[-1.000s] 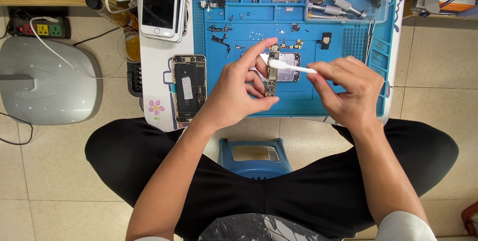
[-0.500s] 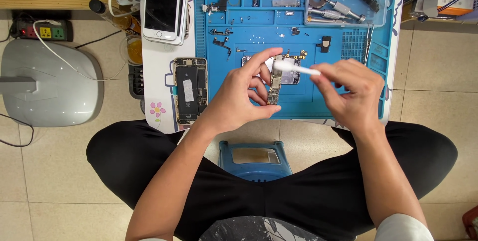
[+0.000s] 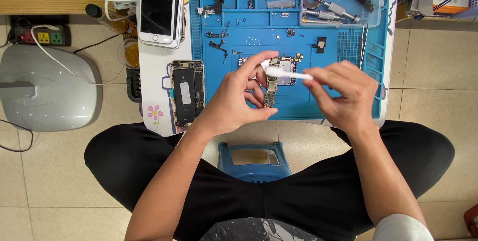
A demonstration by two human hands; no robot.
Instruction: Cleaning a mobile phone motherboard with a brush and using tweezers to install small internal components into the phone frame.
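Grey domed plastic appliance (image 3: 47,87): on the tiled floor at 9 o'clock from the hands, well apart from them.
Blue rubber work mat (image 3: 249,27): covers the small white table at 12 o'clock; its top compartments hold small screws and metal parts.
Clear plastic tray (image 3: 343,3): at 1 o'clock on the mat, holding several metal screwdrivers.
White smartphone with a dark screen (image 3: 158,8): at 11 o'clock, just off the mat's left edge.
Opened phone body with a black battery (image 3: 187,92): at 9 o'clock, just beside the left hand.
Blue plastic stool (image 3: 255,160): at 6 o'clock, between the person's knees.
Left hand (image 3: 233,102): closed in a pinch, thumb below and fingers above, gripping the narrow green phone circuit board (image 3: 270,91) upright over the mat's near edge.
Right hand (image 3: 346,96): at 3 o'clock from the board, fingers closed around the thin white stick tool (image 3: 289,74).
Tool tip: points toward 9 o'clock and touches the board's upper end.
Second board piece (image 3: 287,64): lies on the mat just behind the held board.
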